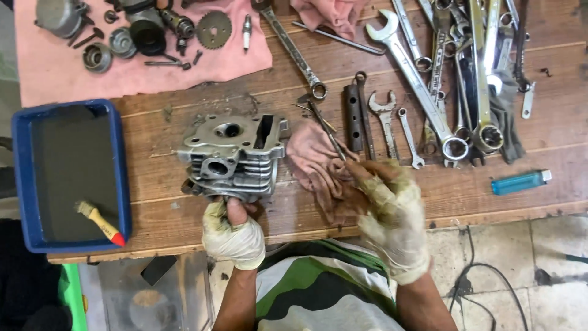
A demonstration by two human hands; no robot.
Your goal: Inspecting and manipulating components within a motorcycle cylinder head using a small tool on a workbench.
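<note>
Cylinder head sits right of the blue tray; my left hand clamps its near edge, while my right hand, further right, pinches a thin tool over the pink rag.

— Where are the hands?
— Left hand grips the finned engine part at the surface's near edge; right hand pinches a thin tool over the pink rag.

No packages, labels, signs or screens on this bench.

Scanning the whole table from the head view: nothing boxed or wrapped, no sticker or tag readable as a label, no sign, no display anywhere in view, edge to edge.
</note>
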